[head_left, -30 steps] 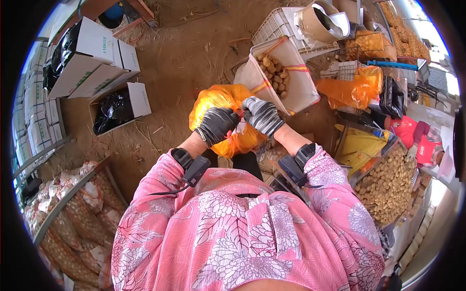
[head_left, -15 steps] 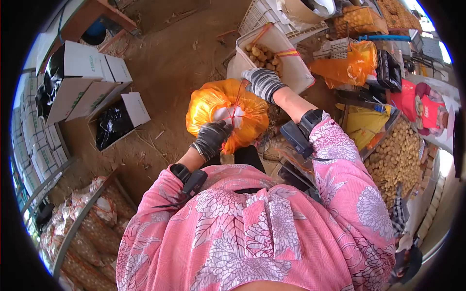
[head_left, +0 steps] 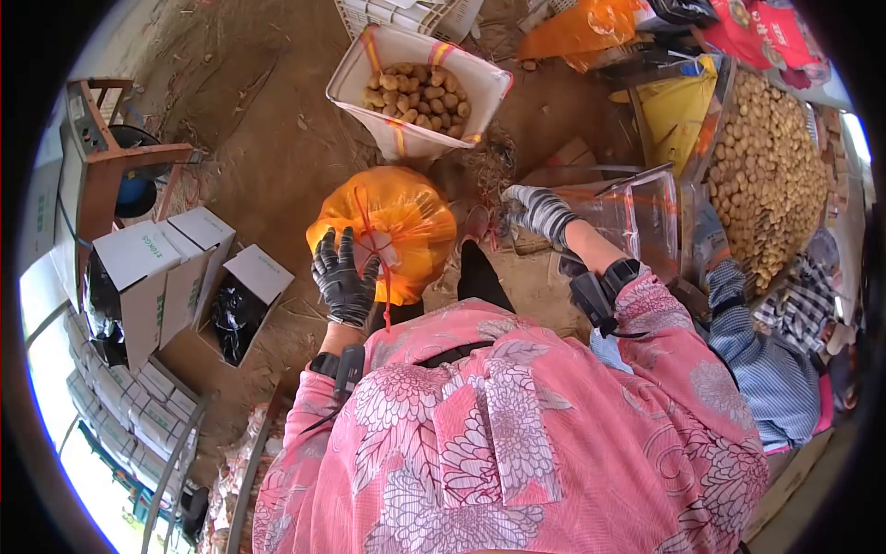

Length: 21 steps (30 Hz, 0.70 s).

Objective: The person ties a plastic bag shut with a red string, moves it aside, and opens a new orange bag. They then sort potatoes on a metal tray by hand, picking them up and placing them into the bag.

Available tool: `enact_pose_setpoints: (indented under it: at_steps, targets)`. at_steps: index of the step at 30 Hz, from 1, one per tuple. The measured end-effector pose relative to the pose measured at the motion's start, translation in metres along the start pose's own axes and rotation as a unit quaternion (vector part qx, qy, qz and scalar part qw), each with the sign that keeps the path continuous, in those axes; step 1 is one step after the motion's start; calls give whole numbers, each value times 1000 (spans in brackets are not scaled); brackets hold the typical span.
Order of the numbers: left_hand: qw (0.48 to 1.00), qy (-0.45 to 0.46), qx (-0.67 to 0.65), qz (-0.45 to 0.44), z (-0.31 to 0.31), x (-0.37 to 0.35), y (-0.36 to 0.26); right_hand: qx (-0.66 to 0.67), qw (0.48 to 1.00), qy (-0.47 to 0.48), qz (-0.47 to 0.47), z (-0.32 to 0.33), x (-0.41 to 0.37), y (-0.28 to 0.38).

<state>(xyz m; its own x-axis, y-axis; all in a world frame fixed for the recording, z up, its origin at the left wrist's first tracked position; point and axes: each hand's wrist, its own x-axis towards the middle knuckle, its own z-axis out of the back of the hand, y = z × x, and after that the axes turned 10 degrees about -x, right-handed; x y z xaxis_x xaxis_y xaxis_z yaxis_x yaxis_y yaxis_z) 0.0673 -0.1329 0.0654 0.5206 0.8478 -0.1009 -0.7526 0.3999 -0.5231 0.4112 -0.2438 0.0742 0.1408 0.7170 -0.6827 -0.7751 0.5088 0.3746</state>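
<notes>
A full orange plastic bag (head_left: 406,217), its neck tied with red string (head_left: 387,282), stands on the ground in front of my legs. My left hand (head_left: 343,277), in a dark glove, rests against its near left side with fingers spread. Some pale material shows at the tied top. My right hand (head_left: 543,214), in a black-and-white striped glove, is off the bag to the right, fingers loosely extended. Nothing shows in it. Beside it is a clear plastic-sided container (head_left: 637,212). Beyond the bag, a white bin (head_left: 355,88) holds several potatoes (head_left: 420,97).
White cartons (head_left: 148,249) with black liners stand at left, near a wooden-framed machine (head_left: 120,152). A large potato heap (head_left: 766,175) lies at right, beside yellow sheeting (head_left: 678,111). Another person's blue sleeve (head_left: 757,369) reaches in there. Dirt floor (head_left: 268,120) runs between.
My right hand has let go of the red string and moved away to the right. My left hand has opened from its grip at the knot. The view has turned, and a person's sleeve appears.
</notes>
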Motion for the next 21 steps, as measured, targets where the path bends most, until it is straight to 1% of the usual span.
enact_pose_setpoints:
  at_steps: [2,3,4,5,6,7,9,11,13,14,15,16,17,18,19,21]
  targets:
    - [999,23,30,5,-13,-7,0,-20,998,24,47,-21,3,-28]
    - [999,22,44,22,-17,-9,-4,30,998,51,36,-32,5,-41]
    - [997,25,57,36,-21,-10,-7,45,997,50,33,-29,3,-45]
    - [996,24,70,54,-27,-13,-9,38,998,53,24,-21,-4,-46]
    - [995,34,76,47,-28,-15,-9,28,998,54,17,-18,-10,-51]
    - [995,38,82,47,-29,-15,-8,62,997,8,44,-25,-11,-68]
    - [994,42,97,38,-30,-16,-4,81,995,-12,48,-16,-21,-84]
    - [990,63,112,63,-28,-14,-8,91,991,-63,69,-13,-31,-105]
    - [985,78,133,72,-29,-14,-5,109,990,-62,65,-6,-38,-124]
    - [984,68,137,95,-30,-15,-8,121,989,-60,64,0,-42,-132]
    - [984,69,136,96,-30,-15,-7,132,985,-83,68,5,-49,-137]
    - [983,68,135,101,-31,-17,-9,128,986,-78,72,12,-54,-144]
    - [979,82,136,125,-27,-15,-20,109,988,-84,73,18,-59,-148]
    - [980,71,141,124,-28,-18,-21,90,989,-91,76,22,-61,-152]
    - [978,72,144,134,-29,-19,-21,78,992,-75,69,25,-62,-158]
    - [975,68,150,148,-33,-22,-21,92,991,-64,69,36,-70,-162]
